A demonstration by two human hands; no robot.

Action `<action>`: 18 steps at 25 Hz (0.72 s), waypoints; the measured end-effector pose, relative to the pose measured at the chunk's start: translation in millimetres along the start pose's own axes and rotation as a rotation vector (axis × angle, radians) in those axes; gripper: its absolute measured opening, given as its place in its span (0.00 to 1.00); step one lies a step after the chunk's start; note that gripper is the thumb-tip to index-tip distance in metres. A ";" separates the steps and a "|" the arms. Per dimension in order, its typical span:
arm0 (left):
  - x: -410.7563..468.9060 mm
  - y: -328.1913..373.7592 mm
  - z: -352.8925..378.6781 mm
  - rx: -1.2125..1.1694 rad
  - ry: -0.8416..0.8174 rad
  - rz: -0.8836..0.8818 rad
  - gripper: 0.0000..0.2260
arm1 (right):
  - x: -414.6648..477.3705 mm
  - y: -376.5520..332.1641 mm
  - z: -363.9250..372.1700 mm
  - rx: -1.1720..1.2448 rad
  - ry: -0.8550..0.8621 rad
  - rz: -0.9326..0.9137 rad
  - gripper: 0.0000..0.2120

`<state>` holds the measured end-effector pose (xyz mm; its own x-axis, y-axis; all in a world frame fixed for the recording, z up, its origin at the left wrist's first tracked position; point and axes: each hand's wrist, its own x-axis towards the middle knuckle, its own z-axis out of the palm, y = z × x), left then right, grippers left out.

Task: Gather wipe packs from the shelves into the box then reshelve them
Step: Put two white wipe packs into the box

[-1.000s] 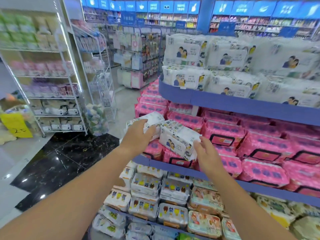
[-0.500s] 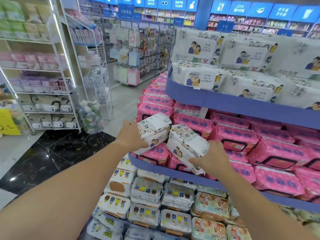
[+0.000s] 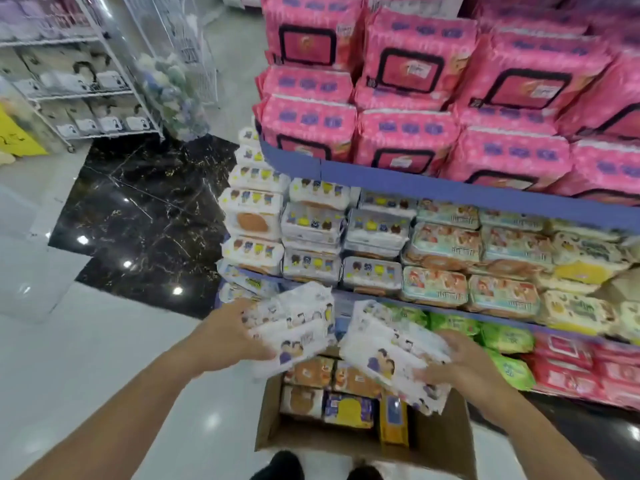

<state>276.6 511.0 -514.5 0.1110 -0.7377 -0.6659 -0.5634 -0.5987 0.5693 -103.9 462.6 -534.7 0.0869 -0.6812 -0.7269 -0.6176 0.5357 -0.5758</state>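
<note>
My left hand (image 3: 228, 336) grips a white wipe pack (image 3: 294, 327) printed with cartoon children. In my right hand (image 3: 460, 363) is a second white wipe pack (image 3: 384, 358) of the same kind. Both packs hang just above an open cardboard box (image 3: 270, 424) on the floor in front of my feet. Inside the box lie several packs, orange, white and yellow-blue (image 3: 348, 408). The shelves (image 3: 415, 183) rise right behind the box, stacked with pink packs (image 3: 408, 67) above and white, orange and green packs below.
Black marble floor (image 3: 145, 216) and pale tiles spread to the left. A white wire rack (image 3: 79, 95) with goods stands at the far left, and a clear plastic bin (image 3: 24, 268) sits on the floor beside it. My shoes (image 3: 280, 467) touch the box's near edge.
Both hands came down from the pink shelf level with a white pack each and are now over the box. My view tilted down to the floor.
</note>
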 end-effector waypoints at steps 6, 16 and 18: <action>93.4 -129.3 140.8 0.167 -0.193 -0.279 0.31 | 99.7 143.5 82.0 -0.166 -0.059 0.261 0.27; 261.4 -269.0 298.8 0.301 -0.500 -0.450 0.25 | 285.2 314.8 199.2 -0.183 -0.425 0.380 0.53; 271.3 -293.2 317.9 0.188 -0.419 -0.462 0.30 | 302.6 342.3 219.9 -0.101 -0.391 0.413 0.54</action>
<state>211.6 585.5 -1015.4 0.0691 -0.2105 -0.9751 -0.6718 -0.7324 0.1105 -117.1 549.6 -1034.0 0.0933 -0.1800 -0.9792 -0.7317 0.6546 -0.1900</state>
